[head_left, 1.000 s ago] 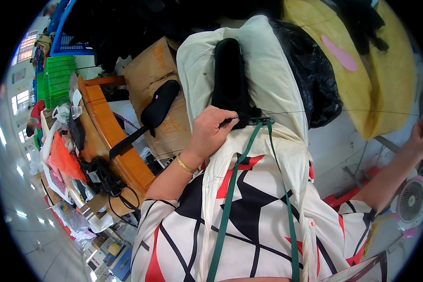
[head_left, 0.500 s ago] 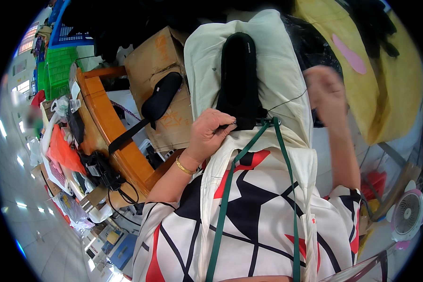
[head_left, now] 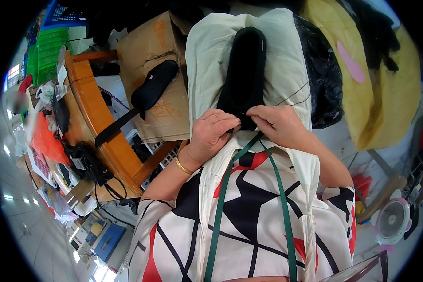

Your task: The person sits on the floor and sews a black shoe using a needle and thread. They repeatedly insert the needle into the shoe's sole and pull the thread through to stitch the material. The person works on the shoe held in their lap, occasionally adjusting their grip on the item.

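A black slip-on shoe (head_left: 243, 70) lies on a cream cloth pad (head_left: 284, 56) in front of me, its toe end close to my body. My left hand (head_left: 212, 131) is closed, thumb and fingers pinching the near edge of the shoe. Right beside it, my right hand (head_left: 278, 123) pinches what looks like a thin sewing needle (head_left: 243, 113) against the shoe, mostly covered by the fingers. Dark thread (head_left: 291, 96) loops over the pad above my right hand. Dark green apron straps (head_left: 242, 152) run down from just below both hands.
On the left, a second black shoe (head_left: 154, 85) with a strap rests against a cardboard box (head_left: 150, 47), beside an orange wooden frame (head_left: 91, 96). To the right are a black plastic bag (head_left: 320, 75), yellow sacking (head_left: 362, 108) with a pink insole (head_left: 350, 62), and a small fan (head_left: 392, 218).
My right hand has come down from the right, where it was blurred and drawing thread, to the shoe's near edge beside my left hand. The left hand keeps its pinch.
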`<state>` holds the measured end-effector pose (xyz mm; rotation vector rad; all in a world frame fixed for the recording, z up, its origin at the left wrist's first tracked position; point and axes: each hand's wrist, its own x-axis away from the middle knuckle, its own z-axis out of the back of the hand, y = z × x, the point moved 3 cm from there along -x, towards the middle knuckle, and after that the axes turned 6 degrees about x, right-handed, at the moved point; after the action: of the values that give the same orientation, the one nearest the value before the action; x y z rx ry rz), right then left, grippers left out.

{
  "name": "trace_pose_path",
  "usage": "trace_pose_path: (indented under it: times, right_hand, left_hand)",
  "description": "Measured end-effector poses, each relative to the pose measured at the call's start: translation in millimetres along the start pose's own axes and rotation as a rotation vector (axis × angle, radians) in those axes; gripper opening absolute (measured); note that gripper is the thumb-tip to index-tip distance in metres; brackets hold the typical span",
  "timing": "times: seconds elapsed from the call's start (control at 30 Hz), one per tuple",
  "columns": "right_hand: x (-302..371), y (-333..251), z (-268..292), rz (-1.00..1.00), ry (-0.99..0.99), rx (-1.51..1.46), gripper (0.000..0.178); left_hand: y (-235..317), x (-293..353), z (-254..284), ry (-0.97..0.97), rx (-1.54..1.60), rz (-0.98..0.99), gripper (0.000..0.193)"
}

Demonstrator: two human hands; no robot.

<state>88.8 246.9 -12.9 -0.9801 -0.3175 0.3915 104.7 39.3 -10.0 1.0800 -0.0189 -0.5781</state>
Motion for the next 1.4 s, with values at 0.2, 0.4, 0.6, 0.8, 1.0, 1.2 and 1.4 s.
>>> trace_pose_path:
  times: [0.2, 0.4, 0.6, 0.8, 1.0, 1.2, 1.4]
  right_hand:
    - [-2, -3, 1, -0.004, -0.016, 0.031, 0.015]
    - [-5, -5, 1, 0.007, -0.017, 0.024, 0.014]
    - [-10, 9, -14, 0.033, 0.003, -0.111, 0.013]
    - [-20, -5, -21, -0.114, -0.091, -0.105, 0.017]
    - [-34, -16, -7, 0.071, -0.017, 0.140, 0.015]
    - [-45, -21, -4, 0.139, -0.082, 0.145, 0.008]
    - [-48, 12, -25, 0.142, 0.072, -0.178, 0.009]
  left_hand:
    - [0, -1, 0, 0.006, -0.002, -0.008, 0.039]
    - [0, -1, 0, 0.003, -0.018, -0.018, 0.032]
    - [0, 2, -1, 0.026, 0.010, 0.030, 0.029]
    - [6, 1, -1, -0.003, -0.003, 0.032, 0.029]
    - [7, 3, 1, -0.057, -0.133, -0.035, 0.034]
    - [8, 6, 1, -0.038, -0.305, -0.158, 0.032]
    - [6, 0, 4, -0.014, -0.331, -0.176, 0.034]
